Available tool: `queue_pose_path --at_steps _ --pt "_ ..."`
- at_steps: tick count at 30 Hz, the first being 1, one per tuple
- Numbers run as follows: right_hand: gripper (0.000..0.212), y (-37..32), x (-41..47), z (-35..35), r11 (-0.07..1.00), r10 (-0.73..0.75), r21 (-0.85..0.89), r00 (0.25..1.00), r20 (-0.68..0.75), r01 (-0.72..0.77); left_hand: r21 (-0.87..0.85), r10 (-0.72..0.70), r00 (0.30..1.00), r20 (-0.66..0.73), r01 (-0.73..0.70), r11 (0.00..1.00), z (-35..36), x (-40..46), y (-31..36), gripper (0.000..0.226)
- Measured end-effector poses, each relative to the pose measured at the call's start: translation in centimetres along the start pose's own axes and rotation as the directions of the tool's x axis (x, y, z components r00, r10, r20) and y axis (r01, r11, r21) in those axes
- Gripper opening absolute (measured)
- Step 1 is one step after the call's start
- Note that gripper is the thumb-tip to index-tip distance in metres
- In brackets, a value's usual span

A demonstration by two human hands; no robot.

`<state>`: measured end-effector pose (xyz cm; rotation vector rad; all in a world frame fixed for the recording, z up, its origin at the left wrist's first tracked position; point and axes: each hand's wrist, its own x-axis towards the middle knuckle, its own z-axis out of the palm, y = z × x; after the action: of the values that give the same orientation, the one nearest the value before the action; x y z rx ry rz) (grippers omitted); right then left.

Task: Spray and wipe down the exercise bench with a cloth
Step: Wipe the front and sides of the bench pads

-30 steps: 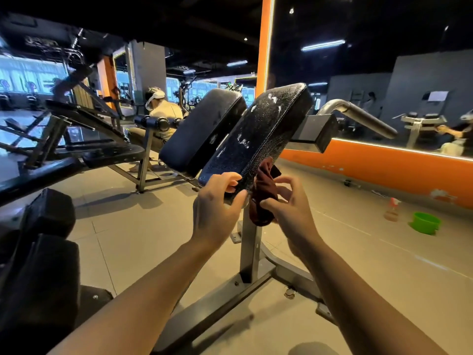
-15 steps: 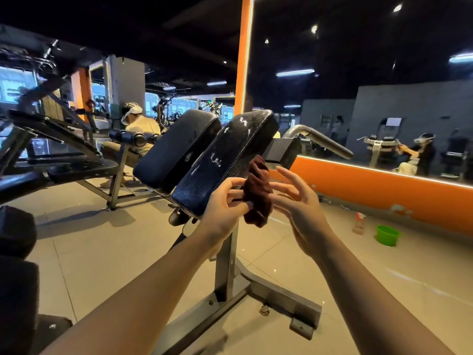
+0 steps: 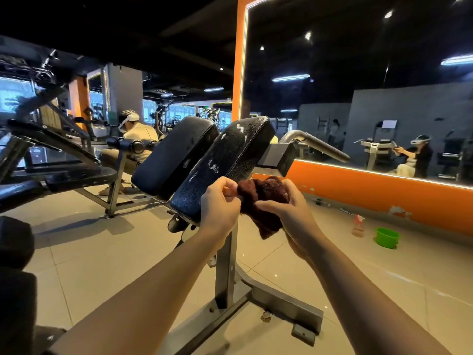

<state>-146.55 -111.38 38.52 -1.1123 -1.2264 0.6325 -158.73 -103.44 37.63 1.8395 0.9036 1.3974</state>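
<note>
Two black tilted pads top the exercise bench; the right pad is wet with white foam spots, the left pad sits beside it. A dark red cloth is bunched just in front of the right pad's lower end. My left hand pinches the cloth's left edge. My right hand grips its right side, with a flap of cloth hanging below. A spray bottle stands on the floor at the right, away from both hands.
The bench's grey steel post and foot stand on the tiled floor below my arms. A green bucket sits by the orange wall under a large mirror. A seated person and other benches are at the left; a black pad is near my left arm.
My right hand, open half a second ago, has closed round the cloth. The cloth went from hanging upright to being spread between both hands. The view has swung a little.
</note>
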Motion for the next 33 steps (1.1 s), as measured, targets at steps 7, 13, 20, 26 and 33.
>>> queue_pose_path --at_steps 7,13,20,26,33 --pt "0.045 0.4 2.7 1.7 0.989 0.138 0.079 0.963 -0.230 -0.123 0.305 0.153 0.988 -0.032 -0.136 0.942 -1.9 1.0 -1.6 0.012" --pt "0.046 0.6 7.6 3.7 0.997 -0.072 -0.002 0.953 -0.294 0.074 0.475 0.275 0.955 -0.114 -0.191 0.859 -4.4 1.6 -4.7 0.026" --pt "0.079 3.1 9.7 2.5 0.881 -0.298 -0.418 0.946 -0.131 0.220 0.450 0.235 0.971 0.046 -0.230 0.863 -5.3 2.1 -7.3 0.045" --pt "0.038 5.2 8.4 6.2 0.908 -0.316 -0.336 0.936 -0.153 0.252 0.452 0.210 0.977 0.038 -0.204 0.868 -5.2 2.4 -7.6 0.045" --pt "0.027 3.2 8.8 3.4 0.843 -0.458 -0.425 0.854 -0.245 0.330 0.448 0.182 0.982 0.046 -0.183 0.875 -5.2 2.2 -7.8 0.045"
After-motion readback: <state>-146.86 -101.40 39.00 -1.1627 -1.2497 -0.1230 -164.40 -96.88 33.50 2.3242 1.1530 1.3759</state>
